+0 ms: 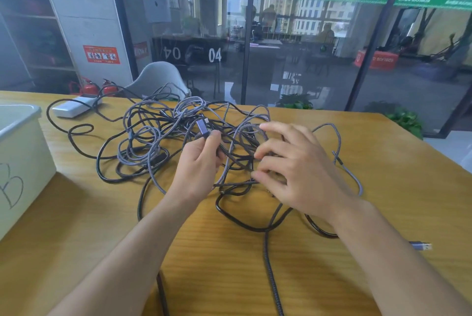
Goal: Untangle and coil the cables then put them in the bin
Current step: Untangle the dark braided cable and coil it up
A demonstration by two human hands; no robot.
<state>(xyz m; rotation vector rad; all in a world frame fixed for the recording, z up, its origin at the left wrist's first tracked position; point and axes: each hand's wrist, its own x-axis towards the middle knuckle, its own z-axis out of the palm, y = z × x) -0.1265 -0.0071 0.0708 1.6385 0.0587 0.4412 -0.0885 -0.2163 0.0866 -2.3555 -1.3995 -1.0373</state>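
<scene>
Yellow wood-grain table (332,277) carries a tangle of cables (158,137), grey braided ones and glossy black ones looped through each other, spread across its middle toward the far edge; the left hand (198,165) pinches one grey cable just below its purple-grey plug (202,128), thumb and forefinger closed on it, the plug raised above the heap; the right hand (291,170) lies over the right part of the tangle with its fingers (270,128) spread and bent among the loops, and whether they actually clamp a strand cannot be told; a USB plug (421,246) rests alone near the right edge, its cable hidden behind the right forearm; a pale bin (23,152) with a handwritten letter on its side stands at the left edge, well apart from the heap; a white power strip (75,106) lies near the far left corner, a black cable curling beside it.
</scene>
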